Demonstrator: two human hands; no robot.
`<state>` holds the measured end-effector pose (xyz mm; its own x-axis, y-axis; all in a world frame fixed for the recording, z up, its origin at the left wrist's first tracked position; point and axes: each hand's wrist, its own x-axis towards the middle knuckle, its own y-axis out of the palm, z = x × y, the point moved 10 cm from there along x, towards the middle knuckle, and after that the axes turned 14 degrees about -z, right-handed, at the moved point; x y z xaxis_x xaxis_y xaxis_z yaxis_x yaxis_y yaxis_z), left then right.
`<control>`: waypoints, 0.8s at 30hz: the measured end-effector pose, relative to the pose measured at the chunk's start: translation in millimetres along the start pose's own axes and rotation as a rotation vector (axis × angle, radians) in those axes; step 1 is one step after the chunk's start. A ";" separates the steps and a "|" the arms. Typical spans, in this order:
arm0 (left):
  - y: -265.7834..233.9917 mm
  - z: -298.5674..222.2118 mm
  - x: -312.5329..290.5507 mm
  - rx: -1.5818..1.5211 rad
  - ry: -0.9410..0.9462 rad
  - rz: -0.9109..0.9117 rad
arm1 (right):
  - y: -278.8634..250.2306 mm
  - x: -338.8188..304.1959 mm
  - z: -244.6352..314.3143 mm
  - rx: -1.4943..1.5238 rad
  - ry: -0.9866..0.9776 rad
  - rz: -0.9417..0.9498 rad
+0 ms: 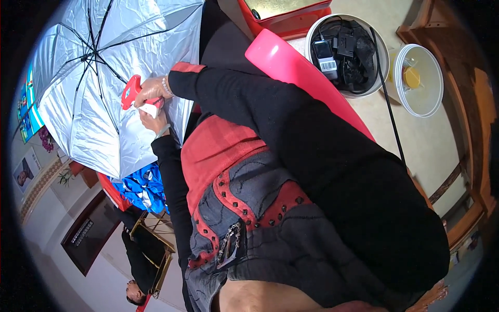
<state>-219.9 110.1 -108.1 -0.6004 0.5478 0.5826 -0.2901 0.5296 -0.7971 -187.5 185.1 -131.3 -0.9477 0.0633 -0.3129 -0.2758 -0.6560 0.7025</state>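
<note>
An open umbrella (99,140) with a silver inner side and thin black ribs spreads before me at the left. Over its silver fabric, my right hand (149,89), with a beaded bracelet at the wrist, is closed around a red and white hand-sized object (131,94). Its rounded red end sticks out past my fingers; its exact kind is unclear. Just below, my left hand (152,122) is closed at the white lower part of the same object. My fingers partly hide where it meets the umbrella.
Right of my arm lies a long pink plastic piece (280,54). Beyond it stand a white bucket (385,78) of dark items and a translucent bucket (441,86). Blue fabric (143,190) is bunched below the umbrella. Another person (140,262) sits at lower left.
</note>
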 end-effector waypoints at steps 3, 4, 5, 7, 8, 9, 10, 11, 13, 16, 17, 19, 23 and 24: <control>-5.7 -7.3 3.0 0.001 0.033 -0.044 | -1.7 2.8 1.9 -0.010 -0.004 -0.029; -6.7 -9.6 2.7 0.000 0.044 -0.066 | -4.1 3.3 1.7 -0.018 -0.001 -0.044; -6.1 -11.2 2.8 -0.005 0.045 -0.069 | -5.4 3.1 2.0 -0.022 -0.005 -0.048; -8.2 -6.1 1.6 -0.008 -0.021 -0.051 | -2.1 1.0 0.8 -0.007 -0.010 -0.045; -12.2 -3.6 1.2 -0.005 -0.055 -0.044 | 1.6 0.1 0.9 0.000 -0.011 -0.039; -12.9 -11.4 1.8 -0.013 -0.052 -0.043 | -1.6 0.9 1.3 0.000 -0.016 -0.047; -13.3 -18.1 2.5 -0.032 -0.063 -0.039 | -5.0 2.0 1.6 0.003 -0.018 -0.063; -13.8 -24.8 3.5 -0.050 -0.074 -0.036 | -8.3 3.1 2.0 0.005 -0.021 -0.079; -15.1 -26.9 4.7 -0.072 -0.083 -0.035 | -10.4 2.6 4.6 0.006 -0.028 -0.096; -14.3 -25.3 4.5 0.001 -0.043 -0.062 | -16.0 1.0 9.7 0.058 -0.062 -0.136; -15.0 -25.2 5.1 -0.005 -0.040 -0.063 | -15.7 0.7 10.4 0.056 -0.066 -0.140; -14.6 -24.7 5.9 0.011 -0.033 -0.054 | -16.4 0.3 12.1 0.099 -0.072 -0.155; -11.6 -18.8 6.3 0.030 -0.064 -0.037 | -18.0 -1.7 10.8 0.107 -0.057 -0.182; -10.5 -15.9 5.6 0.040 -0.084 -0.031 | -18.5 -2.1 9.8 0.101 -0.045 -0.188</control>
<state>-208.4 117.9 -94.0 -0.6505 0.4748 0.5928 -0.3377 0.5183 -0.7857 -182.0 204.5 -137.4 -0.8837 0.2124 -0.4171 -0.4608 -0.5510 0.6957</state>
